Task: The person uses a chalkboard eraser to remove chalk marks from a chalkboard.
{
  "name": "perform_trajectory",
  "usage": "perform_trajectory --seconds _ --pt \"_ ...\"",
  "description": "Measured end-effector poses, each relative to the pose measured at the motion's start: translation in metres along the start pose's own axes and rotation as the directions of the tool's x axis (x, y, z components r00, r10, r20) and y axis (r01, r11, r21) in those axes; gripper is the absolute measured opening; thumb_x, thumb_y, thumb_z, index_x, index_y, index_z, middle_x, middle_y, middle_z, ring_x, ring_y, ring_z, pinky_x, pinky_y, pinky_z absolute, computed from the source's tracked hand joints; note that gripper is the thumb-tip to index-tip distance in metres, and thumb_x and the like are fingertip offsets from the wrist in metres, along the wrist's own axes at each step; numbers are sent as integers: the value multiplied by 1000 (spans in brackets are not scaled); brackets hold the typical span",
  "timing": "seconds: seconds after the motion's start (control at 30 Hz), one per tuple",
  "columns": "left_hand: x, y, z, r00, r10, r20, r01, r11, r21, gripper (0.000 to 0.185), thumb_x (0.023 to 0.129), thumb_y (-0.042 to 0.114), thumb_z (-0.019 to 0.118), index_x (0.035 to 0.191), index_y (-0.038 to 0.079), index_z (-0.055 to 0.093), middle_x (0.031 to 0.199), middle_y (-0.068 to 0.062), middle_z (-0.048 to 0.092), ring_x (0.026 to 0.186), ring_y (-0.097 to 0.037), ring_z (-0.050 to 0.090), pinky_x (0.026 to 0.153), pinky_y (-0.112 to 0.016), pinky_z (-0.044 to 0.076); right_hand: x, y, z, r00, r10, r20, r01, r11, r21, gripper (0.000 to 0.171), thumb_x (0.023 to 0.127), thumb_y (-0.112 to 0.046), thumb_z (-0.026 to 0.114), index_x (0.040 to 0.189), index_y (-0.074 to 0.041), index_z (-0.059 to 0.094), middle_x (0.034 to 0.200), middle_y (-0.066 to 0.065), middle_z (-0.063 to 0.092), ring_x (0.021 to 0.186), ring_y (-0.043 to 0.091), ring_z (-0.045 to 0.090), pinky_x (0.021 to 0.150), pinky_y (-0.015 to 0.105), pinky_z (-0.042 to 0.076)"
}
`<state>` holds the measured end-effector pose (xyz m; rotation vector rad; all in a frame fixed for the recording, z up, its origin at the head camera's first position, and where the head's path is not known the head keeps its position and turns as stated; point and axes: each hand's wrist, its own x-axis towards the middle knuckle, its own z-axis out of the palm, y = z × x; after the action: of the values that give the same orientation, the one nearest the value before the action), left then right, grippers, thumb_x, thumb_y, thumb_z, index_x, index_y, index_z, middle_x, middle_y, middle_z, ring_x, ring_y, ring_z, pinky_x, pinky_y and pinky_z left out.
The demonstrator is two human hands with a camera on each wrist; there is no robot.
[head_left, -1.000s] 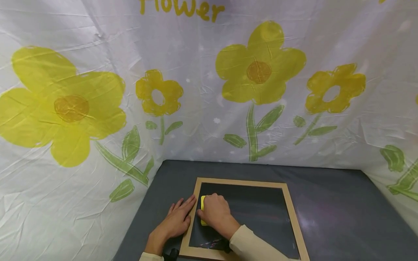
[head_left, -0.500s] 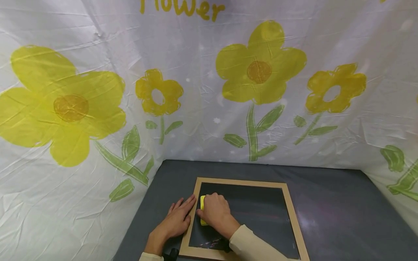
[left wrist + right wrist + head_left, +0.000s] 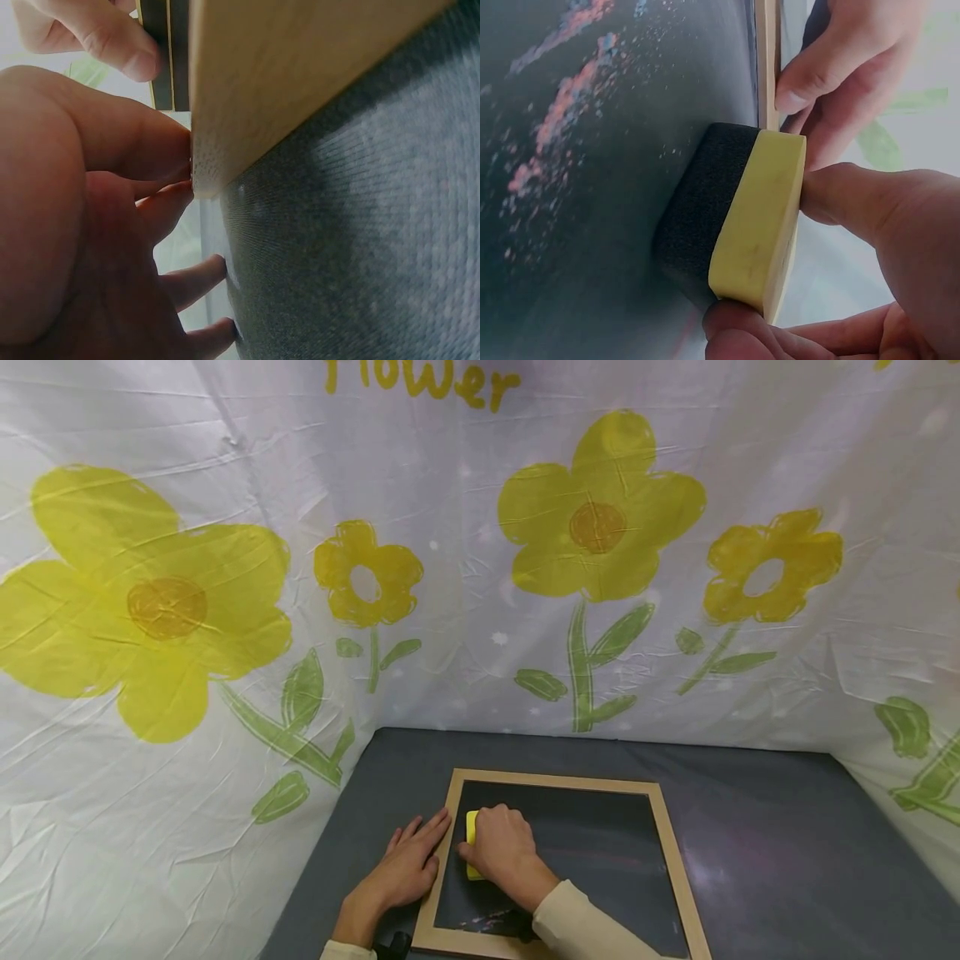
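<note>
A blackboard [image 3: 585,852] in a light wooden frame [image 3: 555,779] lies flat on the dark grey tabletop. My right hand [image 3: 504,847] grips a chalkboard eraser [image 3: 757,217], yellow on its back with a dark felt side set against the board near the left edge. Pink and blue chalk marks [image 3: 562,105] with loose crumbs show close to the eraser in the right wrist view. My left hand [image 3: 401,868] rests with extended fingers against the frame's left side, its outer fingertips touching the table cloth in the left wrist view.
Dark grey cloth [image 3: 765,843] covers the table around the board. A white fabric backdrop [image 3: 465,677] with printed yellow flowers rises behind and at both sides. A black wrist strap [image 3: 393,946] shows at the left wrist.
My right hand and the eraser have shifted slightly to the right, away from the frame's left side. The left hand keeps its place.
</note>
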<state>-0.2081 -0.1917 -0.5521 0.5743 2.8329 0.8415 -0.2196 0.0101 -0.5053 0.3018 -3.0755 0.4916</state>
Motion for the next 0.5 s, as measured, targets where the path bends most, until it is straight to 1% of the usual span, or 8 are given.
perform_trajectory --seconds 0.2,0.37,0.5 --pt "0 -1 0 1000 -5 -1 5 1000 1 65 105 5 58 168 9 45 179 -7 37 162 -54 31 124 -82 17 -1 5 -4 1000 16 -6 -16 1000 -6 46 86 -50 89 95 -6 78 76 6 62 66 22 63 63 40 61" --pt "0 -1 0 1000 -8 0 8 1000 2 65 105 5 59 169 10 45 179 -6 37 162 -53 31 124 -82 16 -3 10 -5 1000 14 -15 -14 1000 -4 46 85 -49 90 92 -5 77 75 5 62 65 21 63 62 39 61" --pt "0 -1 0 1000 -7 6 7 1000 -1 65 105 5 58 169 10 45 179 -6 37 162 -54 30 124 -82 16 -4 14 -7 1000 17 -8 -17 1000 2 47 85 -49 90 94 -5 77 76 6 63 66 20 64 63 39 61"
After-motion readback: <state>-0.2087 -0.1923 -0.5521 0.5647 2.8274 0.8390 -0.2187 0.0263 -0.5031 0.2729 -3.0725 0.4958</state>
